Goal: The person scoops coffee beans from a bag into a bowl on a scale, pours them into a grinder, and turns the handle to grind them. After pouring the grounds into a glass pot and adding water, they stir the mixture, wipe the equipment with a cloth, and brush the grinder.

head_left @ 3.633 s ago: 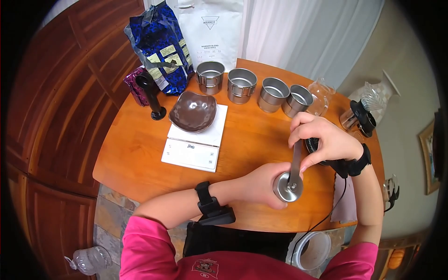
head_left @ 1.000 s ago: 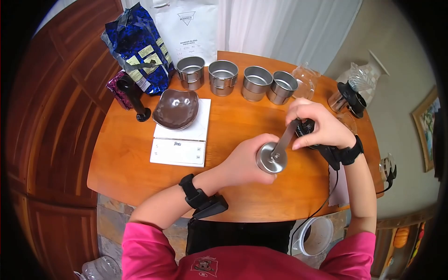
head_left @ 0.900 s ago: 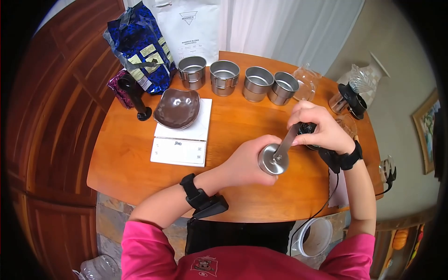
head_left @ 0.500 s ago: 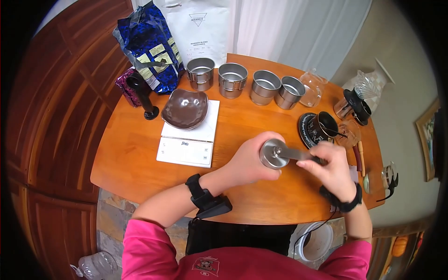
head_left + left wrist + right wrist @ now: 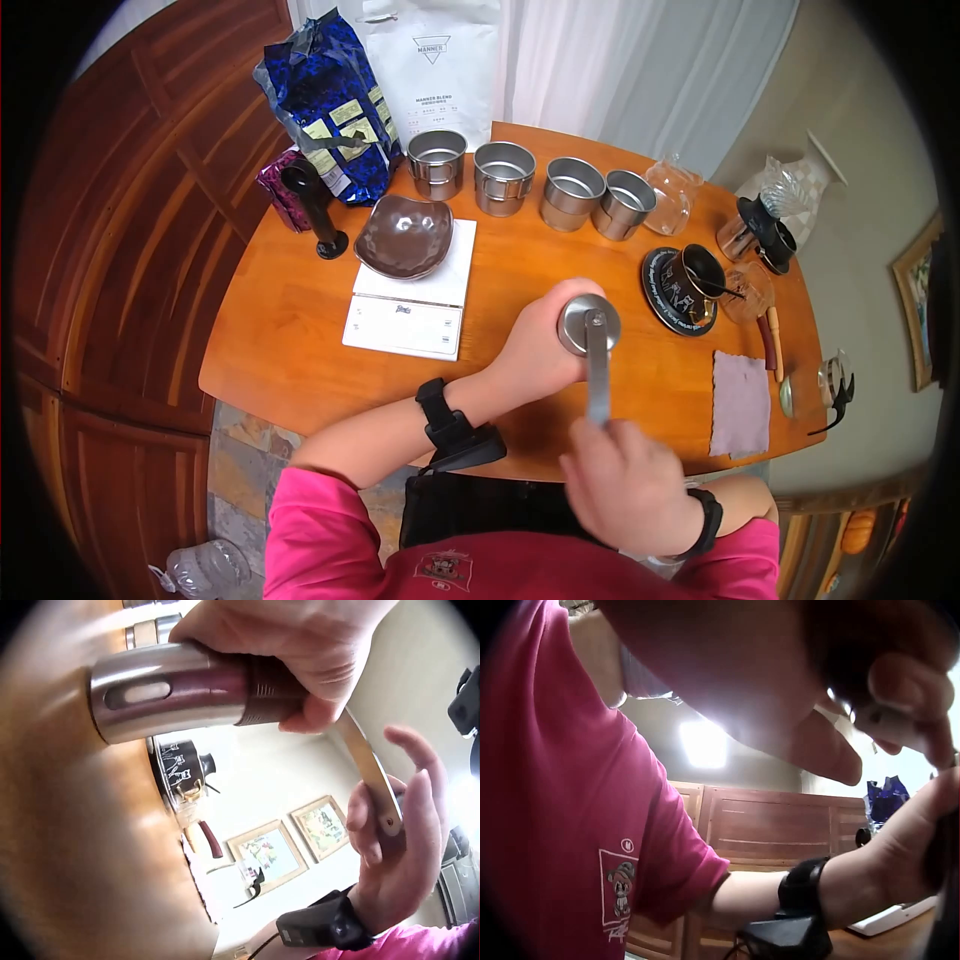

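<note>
My left hand grips a hand coffee grinder, a metal cylinder with a maroon band and a small window. In the left wrist view its base is right at the wooden tabletop. From the grinder's round silver lid, a flat crank handle points toward my body. My right hand has its fingers around the knob at the crank's outer end, hiding most of the knob. In the left wrist view the right hand is beside the crank's end. The right wrist view shows dark, close-up fingers at the knob.
A brown bowl sits on a white scale at left. Several metal cups line the back, near coffee bags. Right are a black cup on a saucer, a cloth and a glass dripper.
The right hand has swung the crank clockwise from pointing away, past the right side, to pointing at my body. The black cup, saucer and cloth now show fully. The left hand keeps its grip.
</note>
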A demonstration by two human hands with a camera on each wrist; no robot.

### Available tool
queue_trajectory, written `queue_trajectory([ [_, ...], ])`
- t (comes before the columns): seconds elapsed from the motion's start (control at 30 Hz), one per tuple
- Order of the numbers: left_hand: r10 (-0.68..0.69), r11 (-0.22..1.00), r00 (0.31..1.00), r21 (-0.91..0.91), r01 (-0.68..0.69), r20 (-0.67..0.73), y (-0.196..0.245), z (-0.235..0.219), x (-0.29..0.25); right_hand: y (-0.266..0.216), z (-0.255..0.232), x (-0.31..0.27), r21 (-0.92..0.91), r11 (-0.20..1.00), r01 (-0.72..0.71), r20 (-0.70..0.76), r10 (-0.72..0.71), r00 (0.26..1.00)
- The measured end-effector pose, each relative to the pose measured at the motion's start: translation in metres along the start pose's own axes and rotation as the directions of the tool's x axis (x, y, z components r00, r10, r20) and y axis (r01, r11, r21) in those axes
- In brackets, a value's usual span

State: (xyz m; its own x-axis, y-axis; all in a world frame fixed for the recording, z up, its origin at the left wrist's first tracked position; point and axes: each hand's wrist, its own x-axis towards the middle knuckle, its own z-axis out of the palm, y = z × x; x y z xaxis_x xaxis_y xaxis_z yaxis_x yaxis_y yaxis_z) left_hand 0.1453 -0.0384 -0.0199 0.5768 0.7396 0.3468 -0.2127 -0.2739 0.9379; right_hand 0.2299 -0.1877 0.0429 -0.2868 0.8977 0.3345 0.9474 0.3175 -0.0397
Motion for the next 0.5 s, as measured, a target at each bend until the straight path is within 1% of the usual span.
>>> queue_trajectory([
  [0.03,-0.010,1.000,0.999,-0.003,0.010,-0.048,-0.001,0.000,-0.001,-0.009,0.000,0.007,0.085,0.996,0.013,0.085,-0.020,0.996],
  [0.07,-0.011,1.000,0.999,-0.001,0.011,-0.048,0.000,0.000,-0.003,-0.015,0.004,0.012,0.032,0.997,0.075,0.032,-0.076,0.997],
  [0.1,-0.037,0.999,0.999,-0.031,0.037,-0.015,0.001,0.000,-0.003,-0.020,0.007,0.017,-0.025,0.991,0.133,-0.020,-0.133,0.991],
  [0.13,-0.060,0.996,0.998,-0.062,0.061,0.016,0.002,-0.001,-0.003,-0.024,0.009,0.024,-0.026,0.991,0.135,-0.023,-0.135,0.991],
  [0.2,-0.045,0.998,0.999,-0.051,0.046,0.022,0.002,-0.001,-0.003,-0.030,0.011,0.036,-0.202,0.959,0.200,-0.083,-0.220,0.972],
  [0.23,-0.030,0.999,0.999,-0.040,0.031,0.029,0.002,-0.001,-0.003,-0.032,0.010,0.044,-0.202,0.959,0.200,-0.083,-0.220,0.972],
  [0.27,-0.029,0.999,0.999,-0.040,0.030,0.029,0.001,0.000,-0.003,-0.034,0.008,0.054,-0.182,0.954,0.238,-0.034,-0.248,0.968],
  [0.3,0.006,0.999,0.999,-0.047,-0.004,0.053,0.000,0.000,-0.005,-0.033,0.006,0.063,-0.161,0.948,0.274,0.012,-0.275,0.961],
  [0.33,0.044,0.998,0.996,-0.055,-0.040,0.075,-0.002,0.001,-0.006,-0.031,0.006,0.071,-0.073,0.941,0.332,0.039,-0.330,0.943],
  [0.37,0.047,0.998,0.996,-0.055,-0.043,0.074,-0.005,0.003,-0.007,-0.030,-0.001,0.077,-0.076,0.940,0.334,0.038,-0.332,0.943],
  [0.43,0.036,0.994,0.998,-0.109,-0.031,0.043,-0.015,0.010,-0.009,-0.031,-0.021,0.089,-0.079,0.916,0.393,0.256,-0.363,0.896],
  [0.47,-0.127,0.979,0.992,-0.160,0.128,0.015,-0.019,0.015,-0.014,-0.028,-0.016,0.097,-0.077,0.915,0.395,0.259,-0.364,0.895],
  [0.5,-0.131,0.978,0.991,-0.165,0.132,0.013,-0.032,0.018,-0.018,-0.022,-0.008,0.105,-0.064,0.921,0.383,0.162,-0.369,0.915],
])
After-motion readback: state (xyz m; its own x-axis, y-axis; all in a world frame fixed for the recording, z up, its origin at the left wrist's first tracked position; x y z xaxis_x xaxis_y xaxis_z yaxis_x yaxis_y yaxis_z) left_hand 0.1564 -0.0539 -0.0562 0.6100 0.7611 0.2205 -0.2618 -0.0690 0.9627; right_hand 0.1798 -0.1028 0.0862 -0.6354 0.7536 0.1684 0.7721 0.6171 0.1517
